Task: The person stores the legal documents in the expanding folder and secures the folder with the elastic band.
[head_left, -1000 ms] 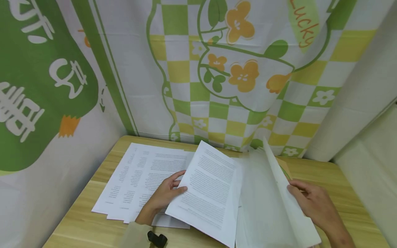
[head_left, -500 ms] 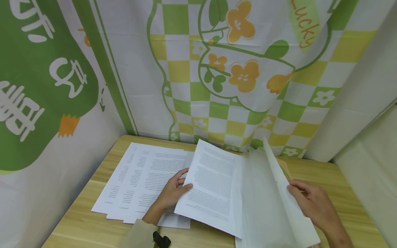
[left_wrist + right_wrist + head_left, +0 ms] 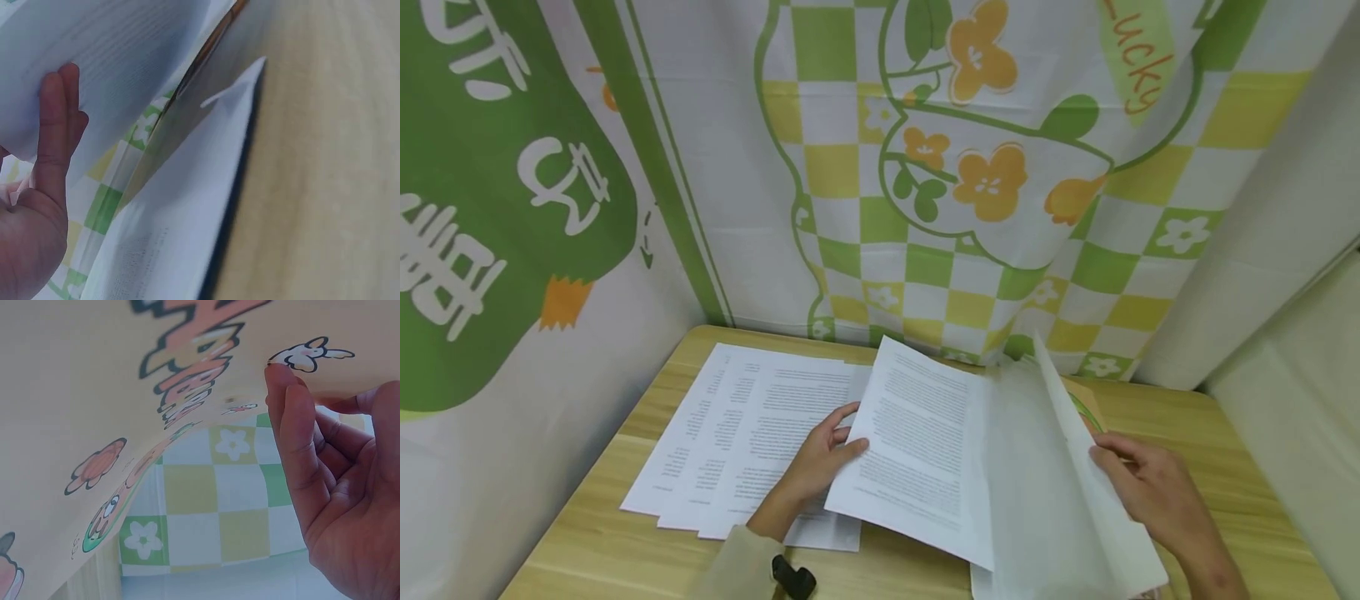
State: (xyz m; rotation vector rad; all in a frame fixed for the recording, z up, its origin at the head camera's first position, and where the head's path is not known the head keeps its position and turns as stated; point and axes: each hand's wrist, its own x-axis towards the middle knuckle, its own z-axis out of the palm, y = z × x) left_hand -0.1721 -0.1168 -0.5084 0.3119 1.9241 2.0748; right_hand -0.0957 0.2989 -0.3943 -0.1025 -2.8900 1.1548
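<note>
In the head view my left hand (image 3: pixel 820 462) pinches a sheet of printed paper (image 3: pixel 917 433), thumb on its printed face and fingers behind. The left wrist view shows those fingers (image 3: pixel 53 125) against the sheet's back. The sheet is tilted, its right edge at the pale translucent sleeve (image 3: pixel 1037 483) of a folder. My right hand (image 3: pixel 1150 487) grips the folder's raised cover (image 3: pixel 1097 467), white on the inside. From the right wrist, the cover's outside (image 3: pixel 125 375) is cream with cartoon figures and large lettering, and the thumb and fingers hold its edge.
Several overlapping printed sheets (image 3: pixel 730 442) lie on the left of the wooden table (image 3: pixel 580 533). A green-and-white checked curtain (image 3: pixel 925 275) hangs behind the table's far edge, with pale fabric at both sides. A black band piece (image 3: pixel 793 577) sits at the left sleeve.
My left hand has moved right and slightly away from me, carrying the printed sheet's right edge farther over the folder's sleeve. My right hand and the cover have shifted only slightly left.
</note>
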